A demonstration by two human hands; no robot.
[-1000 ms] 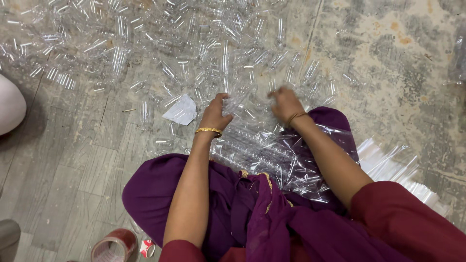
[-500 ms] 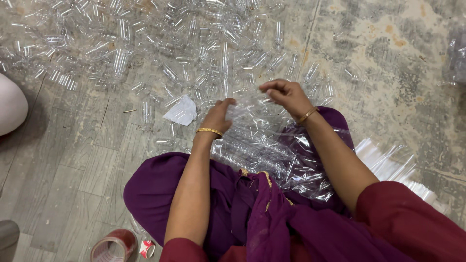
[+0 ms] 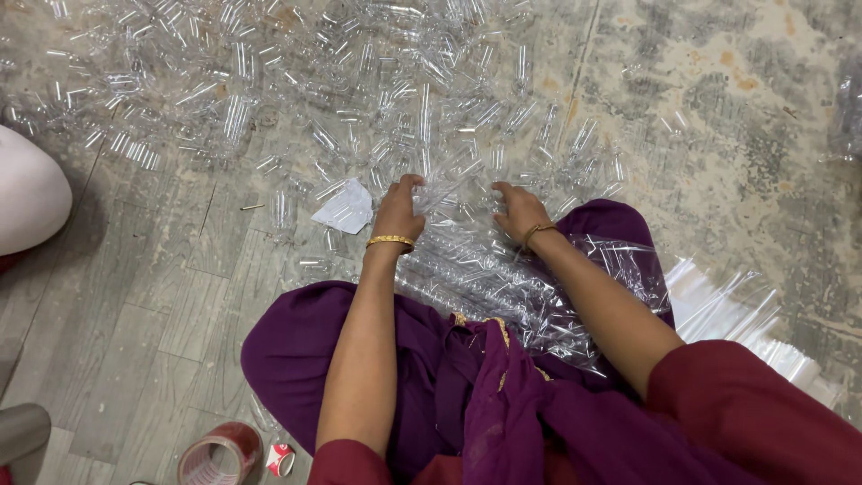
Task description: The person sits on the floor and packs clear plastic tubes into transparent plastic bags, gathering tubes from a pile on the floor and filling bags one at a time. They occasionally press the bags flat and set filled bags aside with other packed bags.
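one head-worn camera looks steeply down, close over the lap and floor [image 3: 736,117].

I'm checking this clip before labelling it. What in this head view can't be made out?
- Left hand and right hand: fingertips sink among the clear plastic tubes, so what each grips cannot be told.
- Clear plastic bag: its contents blur into glare.
- Tape roll: cut off by the bottom edge.
- White rounded object: cut off by the left edge.
- Grey object: cut off at the lower left corner.
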